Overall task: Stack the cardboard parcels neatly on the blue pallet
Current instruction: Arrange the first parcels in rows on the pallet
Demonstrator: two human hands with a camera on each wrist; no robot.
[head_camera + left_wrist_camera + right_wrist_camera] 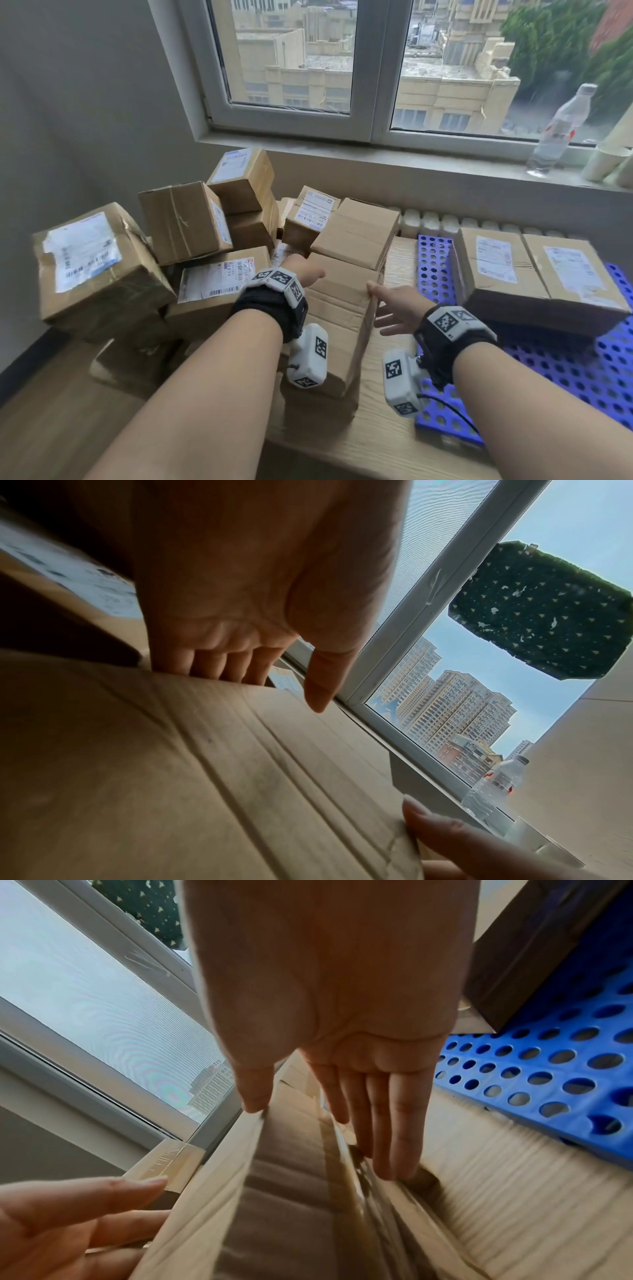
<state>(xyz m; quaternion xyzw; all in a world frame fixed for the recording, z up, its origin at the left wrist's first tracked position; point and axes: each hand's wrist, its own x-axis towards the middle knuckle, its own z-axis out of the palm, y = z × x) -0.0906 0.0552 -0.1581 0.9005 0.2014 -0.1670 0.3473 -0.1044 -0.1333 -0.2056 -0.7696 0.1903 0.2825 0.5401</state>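
The parcel [337, 308] sits between your flat-fingered hands: left hand [299, 270] on its 9 o'clock side, right hand [397, 308] at its 3 o'clock side. At 3 o'clock one pallet [582, 373] bears two parcels [496, 267]; a heap [185, 222] lies at 10 o'clock.

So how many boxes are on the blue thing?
2. The left parcel and the right parcel lie side by side on the blue pallet. Others could hide underneath.
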